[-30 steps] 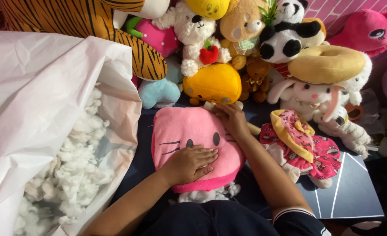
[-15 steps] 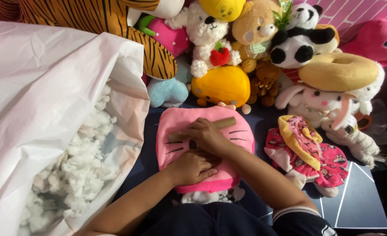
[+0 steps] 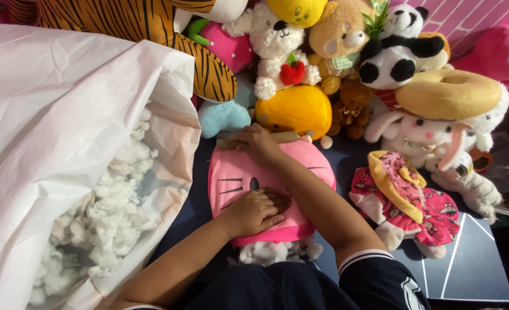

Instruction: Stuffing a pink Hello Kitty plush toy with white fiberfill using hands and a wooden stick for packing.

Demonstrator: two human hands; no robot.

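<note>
Right hand (image 3: 256,142), now shifted to the top edge of the pink cat-face plush (image 3: 237,172), closes around a wooden stick (image 3: 283,137), while the left hand (image 3: 257,211) presses flat, fingers spread, on its lower half, white stuffing (image 3: 274,251) showing below, suggesting filling is being packed.

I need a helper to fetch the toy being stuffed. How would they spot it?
Right of the big white plastic bag of fluffy stuffing lies a flat pink plush cat-face cushion, under both hands. Unlike its neighbours, white stuffing spills from its near edge.
</note>
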